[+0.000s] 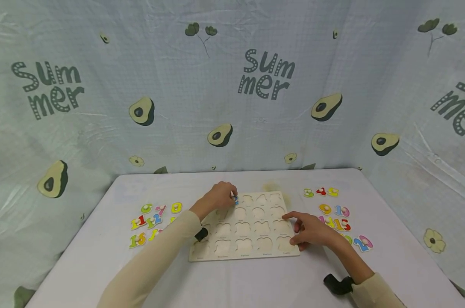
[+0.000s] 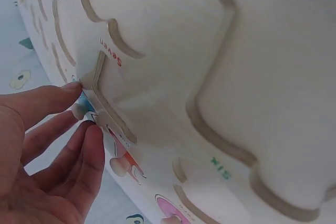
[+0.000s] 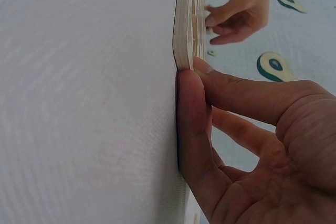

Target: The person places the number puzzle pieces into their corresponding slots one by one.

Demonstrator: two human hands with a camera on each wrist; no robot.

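Observation:
My left hand [image 1: 220, 195] is at the far left part of a pale wooden number puzzle board [image 1: 251, 256]. Its thumb and fingers pinch a blue number piece [image 2: 85, 102] with a small round knob at the board's surface; it looks like a 2. Beside that piece, a red-orange number piece [image 2: 126, 161] and a pink one [image 2: 170, 209] sit in their recesses. At the board's near right corner, my right hand [image 1: 311, 231] holds the edge between thumb and finger. The board's layered edge [image 3: 184, 35] shows close to those fingertips.
Colourful number pieces lie left of the board, among them a yellow 8 [image 1: 176, 208] and a green 6 [image 1: 146, 208]. More lie to the right, such as a red 4 [image 1: 321, 191] and a blue-and-pink 20 [image 1: 363, 243]. A printed curtain [image 1: 171, 141] hangs behind the white table [image 1: 232, 286].

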